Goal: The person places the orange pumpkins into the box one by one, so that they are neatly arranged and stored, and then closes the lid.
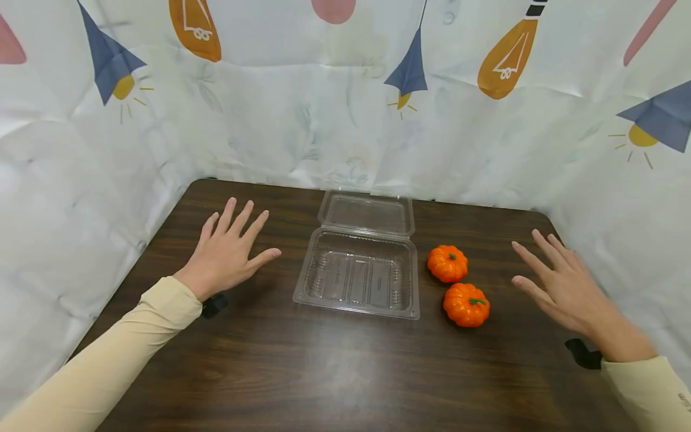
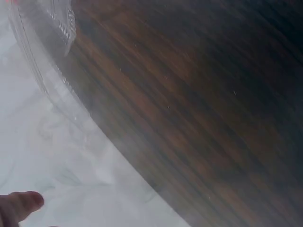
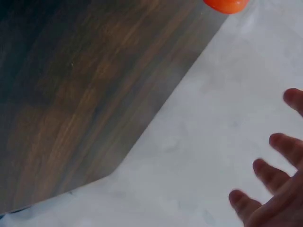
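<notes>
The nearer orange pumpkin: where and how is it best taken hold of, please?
Grip the nearer pumpkin around its rounded, ribbed sides, probably with the right hand coming from the right. That side faces the hand, while the other pumpkin sits close behind, slightly left. The green stem looks too small for a firm hold.

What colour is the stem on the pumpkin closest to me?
The stem is green, seen best in the head view.

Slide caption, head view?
Left hand and right hand flank an open clear container and two orange pumpkins on a table.
</notes>
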`<move>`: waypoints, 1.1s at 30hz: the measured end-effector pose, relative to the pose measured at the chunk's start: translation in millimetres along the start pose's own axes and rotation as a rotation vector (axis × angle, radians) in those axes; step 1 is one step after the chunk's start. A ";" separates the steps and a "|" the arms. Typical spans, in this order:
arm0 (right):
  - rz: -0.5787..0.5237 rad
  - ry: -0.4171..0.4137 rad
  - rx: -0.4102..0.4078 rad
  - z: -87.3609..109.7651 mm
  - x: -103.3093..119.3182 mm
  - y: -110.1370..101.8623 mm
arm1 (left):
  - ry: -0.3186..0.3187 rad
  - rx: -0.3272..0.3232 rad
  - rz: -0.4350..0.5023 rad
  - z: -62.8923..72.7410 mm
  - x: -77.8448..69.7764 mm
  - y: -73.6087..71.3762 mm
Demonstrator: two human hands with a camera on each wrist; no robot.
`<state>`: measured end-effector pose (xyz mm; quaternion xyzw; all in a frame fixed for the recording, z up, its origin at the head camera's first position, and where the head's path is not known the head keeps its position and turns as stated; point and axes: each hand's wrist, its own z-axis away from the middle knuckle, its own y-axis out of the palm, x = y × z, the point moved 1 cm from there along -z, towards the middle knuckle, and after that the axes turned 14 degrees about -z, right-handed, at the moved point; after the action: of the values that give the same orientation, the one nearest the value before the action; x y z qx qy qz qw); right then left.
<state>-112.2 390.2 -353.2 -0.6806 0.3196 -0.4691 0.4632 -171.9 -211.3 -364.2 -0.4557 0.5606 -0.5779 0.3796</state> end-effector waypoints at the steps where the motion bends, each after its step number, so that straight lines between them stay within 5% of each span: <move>1: -0.020 -0.012 -0.013 0.1 0.8 1.2 | 0.006 -0.013 0.005 -1.0 -2.3 1.0; 9: -0.174 -0.023 -0.084 2.7 6.4 13.4 | 0.067 -0.123 0.069 -6.8 -17.9 13.7; 18: -0.279 -0.008 -0.172 10.9 13.8 35.8 | 0.044 -0.158 0.310 -10.5 -35.6 30.9; 26: -0.502 0.013 -0.169 16.1 15.2 58.1 | 0.013 -0.107 0.591 -14.7 -48.1 41.8; 33: -0.663 0.031 -0.127 17.6 19.0 70.8 | -0.054 0.002 0.722 -15.5 -50.6 49.5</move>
<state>-89.0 353.5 -414.8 -0.7677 0.1164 -0.5837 0.2374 -175.3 -162.6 -417.9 -0.2433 0.6744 -0.3949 0.5745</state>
